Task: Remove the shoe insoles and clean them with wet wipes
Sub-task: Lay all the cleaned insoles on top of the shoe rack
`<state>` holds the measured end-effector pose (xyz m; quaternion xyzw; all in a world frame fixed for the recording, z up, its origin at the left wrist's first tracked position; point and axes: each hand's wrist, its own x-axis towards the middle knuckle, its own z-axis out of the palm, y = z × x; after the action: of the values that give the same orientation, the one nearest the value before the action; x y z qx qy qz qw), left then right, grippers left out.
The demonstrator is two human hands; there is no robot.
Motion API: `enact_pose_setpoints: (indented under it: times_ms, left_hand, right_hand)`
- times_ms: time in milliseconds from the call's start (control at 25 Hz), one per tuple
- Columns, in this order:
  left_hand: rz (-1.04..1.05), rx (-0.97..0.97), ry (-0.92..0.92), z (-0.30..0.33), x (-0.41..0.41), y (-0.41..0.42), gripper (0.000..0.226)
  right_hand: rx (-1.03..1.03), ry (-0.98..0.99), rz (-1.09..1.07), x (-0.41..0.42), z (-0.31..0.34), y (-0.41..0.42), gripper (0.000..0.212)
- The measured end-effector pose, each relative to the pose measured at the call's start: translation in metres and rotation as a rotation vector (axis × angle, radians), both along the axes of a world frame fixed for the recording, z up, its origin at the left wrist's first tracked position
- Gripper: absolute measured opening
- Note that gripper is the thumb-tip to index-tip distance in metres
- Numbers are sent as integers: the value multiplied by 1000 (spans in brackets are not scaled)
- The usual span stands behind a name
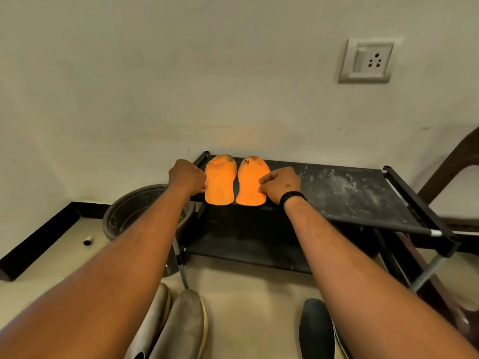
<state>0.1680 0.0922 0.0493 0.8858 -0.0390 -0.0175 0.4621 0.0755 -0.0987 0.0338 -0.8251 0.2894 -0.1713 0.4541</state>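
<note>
Two orange insoles lie side by side, toes toward the wall, on the left end of a black shoe rack's top shelf (350, 195). The left insole (220, 180) and the right insole (250, 182) both carry dark smudges near the toes. My left hand (186, 177) holds the outer edge of the left insole with curled fingers. My right hand (281, 185), with a black band at the wrist, pinches the outer edge of the right insole near its heel. No wet wipes are in view.
The dusty shelf has bare room to the right. A dark round tub (145, 211) stands on the floor left of the rack. Beige shoes (178, 322) and a black shoe (316, 330) sit on the floor below. A brown chair (456, 161) is at right.
</note>
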Motion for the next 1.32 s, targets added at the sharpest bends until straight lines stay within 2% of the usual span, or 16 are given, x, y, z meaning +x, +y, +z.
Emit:
enact_pose_setpoints:
  times_ms: [320, 440, 560, 720, 840, 920, 1000, 1120, 1240, 1320]
  left_hand:
    - [-44, 84, -28, -1, 11, 3, 12]
    - [18, 105, -76, -4, 13, 5, 12]
    - [73, 73, -148, -3, 10, 6, 15]
    - [41, -186, -280, 15, -16, -16, 21]
    - [-123, -393, -256, 28, -64, -59, 15]
    - [-166, -479, -349, 23, -105, -90, 15]
    - [-171, -546, -415, 7, -144, -115, 15]
    - [-184, -614, -373, -39, -198, -145, 17]
    - [-211, -572, -241, -105, -245, -166, 15]
    - [-254, -463, -118, -149, -265, -171, 14]
  right_hand:
    - [-106, -14, -43, -2, -1, 12, 12]
    - [-144, 12, -29, -2, -2, 14, 9]
    - [-216, 30, -5, -5, 0, 15, 23]
    - [-287, -12, -39, -13, 5, 12, 25]
    - [-244, -189, -81, -31, 14, 14, 16]
    - [-239, -324, -128, -55, 19, 14, 13]
    - [-266, -431, -216, -86, 13, 8, 17]
    - [-225, -485, -378, -140, -30, -13, 8]
    - [-222, -337, -504, -187, -99, -35, 6]
    - [-177, -210, -517, -212, -137, -44, 6]
